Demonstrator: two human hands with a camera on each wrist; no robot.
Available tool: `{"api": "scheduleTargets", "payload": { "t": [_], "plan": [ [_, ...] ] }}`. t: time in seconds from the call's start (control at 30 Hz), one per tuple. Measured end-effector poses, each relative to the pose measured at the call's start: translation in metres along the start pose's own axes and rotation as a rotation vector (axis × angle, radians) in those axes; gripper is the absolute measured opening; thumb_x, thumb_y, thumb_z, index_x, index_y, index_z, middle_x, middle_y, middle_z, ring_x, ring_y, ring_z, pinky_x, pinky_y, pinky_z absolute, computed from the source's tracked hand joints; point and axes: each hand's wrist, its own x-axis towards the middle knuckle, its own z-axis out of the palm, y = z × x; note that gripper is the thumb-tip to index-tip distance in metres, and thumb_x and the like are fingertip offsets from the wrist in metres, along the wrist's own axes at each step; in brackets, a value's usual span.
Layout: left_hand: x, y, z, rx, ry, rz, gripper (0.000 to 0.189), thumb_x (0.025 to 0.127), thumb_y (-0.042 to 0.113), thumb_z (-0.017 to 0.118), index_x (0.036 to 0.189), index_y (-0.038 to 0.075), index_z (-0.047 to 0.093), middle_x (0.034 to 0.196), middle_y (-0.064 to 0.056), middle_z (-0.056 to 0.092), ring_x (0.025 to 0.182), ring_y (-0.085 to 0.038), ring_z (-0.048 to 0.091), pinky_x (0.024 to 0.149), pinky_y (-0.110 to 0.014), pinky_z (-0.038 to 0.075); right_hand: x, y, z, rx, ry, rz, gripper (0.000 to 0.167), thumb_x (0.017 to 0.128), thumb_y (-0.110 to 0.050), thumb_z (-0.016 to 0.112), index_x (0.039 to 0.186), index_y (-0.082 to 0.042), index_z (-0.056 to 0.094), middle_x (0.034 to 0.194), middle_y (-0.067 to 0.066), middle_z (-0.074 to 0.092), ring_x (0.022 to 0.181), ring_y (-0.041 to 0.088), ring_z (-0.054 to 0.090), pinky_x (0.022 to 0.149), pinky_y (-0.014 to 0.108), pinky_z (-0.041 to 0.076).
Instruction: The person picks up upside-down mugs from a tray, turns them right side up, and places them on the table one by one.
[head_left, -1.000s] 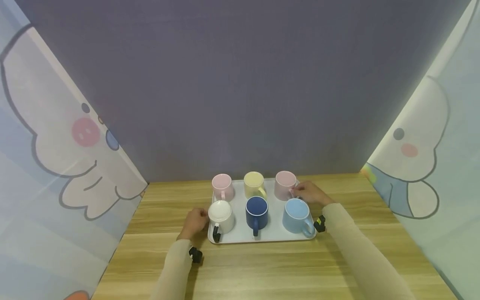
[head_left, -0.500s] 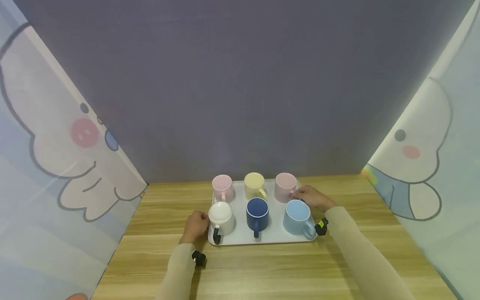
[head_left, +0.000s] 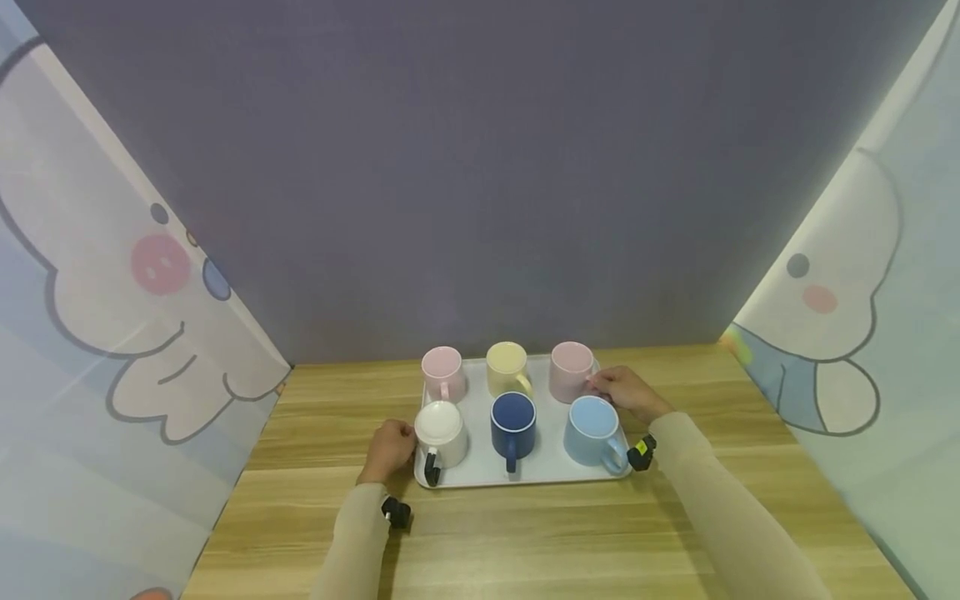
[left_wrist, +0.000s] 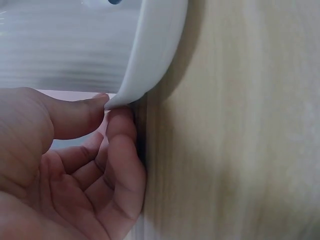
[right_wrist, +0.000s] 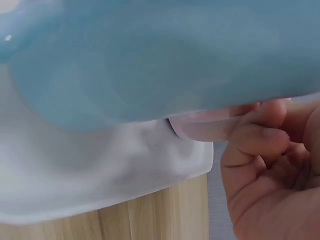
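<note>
Several mugs stand upright in two rows on a white rectangular tray [head_left: 480, 468]. My left hand [head_left: 390, 450] is at the tray's left side, beside a white mug [head_left: 452, 450] with a black-and-white handle. In the left wrist view, its thumb and forefinger pinch the tray rim [left_wrist: 160, 55]. At the back right, my right hand [head_left: 628, 392] pinches the handle of a pink mug [head_left: 566, 385]. The right wrist view shows that pink mug [right_wrist: 205, 129] partly hidden behind a light blue mug [right_wrist: 150, 65].
Another pink mug [head_left: 452, 385] and a yellow mug [head_left: 502, 383] share the back row. A navy mug [head_left: 517, 443] stands front centre. The wooden table [head_left: 525, 542] runs back to a grey wall [head_left: 495, 183], with printed cartoon panels on both sides.
The back-right pink mug's handle has turned a little further to the right, with my right hand moving along. My left hand stays at the tray's left edge.
</note>
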Motion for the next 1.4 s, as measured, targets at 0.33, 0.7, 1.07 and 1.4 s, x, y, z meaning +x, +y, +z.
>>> {"api": "scheduleTargets", "payload": {
  "t": [0.33,0.7,1.07,1.4],
  "plan": [
    [-0.001,0.001,0.0,-0.011,-0.002,-0.001,0.019,0.095,0.009,0.057,0.085,-0.001,0.07,0.064,-0.005,0.064,0.054,-0.014,0.058,0.051,-0.026,0.048,-0.009,-0.007,-0.003,0.063,0.044,-0.028,0.028,0.108,-0.013,0.05,0.099,0.011,0.063,0.081,-0.001,0.058,0.073,0.01,0.052,0.063,0.021,0.046],
    [0.001,-0.001,-0.003,0.013,0.006,0.001,0.022,0.097,0.012,0.056,0.086,-0.001,0.07,0.067,-0.007,0.065,0.058,-0.017,0.059,0.053,-0.028,0.047,-0.024,-0.028,-0.008,0.051,0.092,-0.109,0.031,0.108,-0.019,0.051,0.1,0.009,0.061,0.078,-0.003,0.053,0.069,0.006,0.049,0.059,0.02,0.041],
    [-0.003,0.002,0.001,0.017,-0.005,0.002,0.022,0.097,0.012,0.055,0.088,-0.002,0.07,0.068,-0.007,0.065,0.057,-0.017,0.059,0.053,-0.028,0.048,-0.04,-0.049,-0.008,0.075,0.151,-0.108,0.033,0.109,-0.022,0.049,0.108,0.008,0.062,0.08,-0.002,0.053,0.069,0.007,0.047,0.06,0.021,0.04],
    [0.001,-0.002,0.002,0.027,0.012,-0.004,0.019,0.095,0.011,0.057,0.088,-0.001,0.07,0.067,-0.006,0.064,0.059,-0.017,0.059,0.053,-0.028,0.046,-0.049,-0.062,-0.004,0.318,0.103,-0.071,0.024,0.11,-0.02,0.045,0.102,-0.004,0.061,0.082,-0.007,0.054,0.071,0.004,0.044,0.062,0.019,0.038]
  ]
}}
